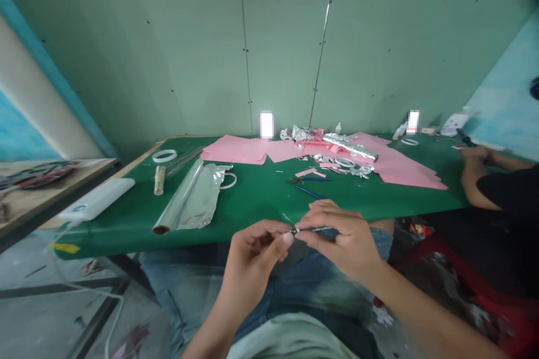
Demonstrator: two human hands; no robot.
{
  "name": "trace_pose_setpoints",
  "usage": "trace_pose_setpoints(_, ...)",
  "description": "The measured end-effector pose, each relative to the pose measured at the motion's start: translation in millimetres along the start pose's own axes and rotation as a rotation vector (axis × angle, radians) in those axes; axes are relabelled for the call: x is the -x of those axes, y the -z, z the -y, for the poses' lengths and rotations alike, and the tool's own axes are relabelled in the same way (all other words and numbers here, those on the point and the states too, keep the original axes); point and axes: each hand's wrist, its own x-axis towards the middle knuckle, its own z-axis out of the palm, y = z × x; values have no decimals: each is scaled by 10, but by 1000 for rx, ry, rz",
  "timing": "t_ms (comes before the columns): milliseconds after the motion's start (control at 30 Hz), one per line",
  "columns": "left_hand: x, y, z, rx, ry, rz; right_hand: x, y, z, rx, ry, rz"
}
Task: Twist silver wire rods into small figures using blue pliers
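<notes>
Twisted strip (pixel 315 229): thin, silvery with dark patches, fine detail too small to resolve. Held nearly level in mid-air, its left end pinched where the fingertips of the left hand (pixel 252 258) and right hand (pixel 341 238) met. The remaining length ran rightward behind the right fingers. Strip appeared tightly wound, not flat.

My left hand (pixel 252 255) and right hand (pixel 343 241), raised close together before me, each pinching between thumb and fingers, knuckles upward.
</notes>
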Motion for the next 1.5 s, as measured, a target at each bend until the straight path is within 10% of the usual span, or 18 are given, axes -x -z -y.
trace_pose_setpoints(400,-101,261,-99,-540,-874,337,142,17,147,-990,-1134,391)
trace_pose_setpoints(500,-82,221,-18,-460,-705,217,177,13,87,-964,-1014,327)
trace_pose_setpoints(667,-23,69,143,-45,-112,25,180,52,-49,-337,-290,207)
trace_pose_setpoints(767,-23,29,173,76,24,40,181,29,-84,-17,-20,142)
trace_pose_setpoints(933,-8,74,148,-129,-72,52,148,-30,5,-48,-266,134)
trace_pose_setpoints(1233,-11,171,153,-511,-673,135,178,-51,20,-985,-1178,328)
trace_pose_setpoints(1367,-5,161,127,-301,-413,-2,190,102,50,-699,-925,440)
trace_pose_setpoints(1500,-47,124,73,33,-34,-69,161,296,104,128,-248,144)
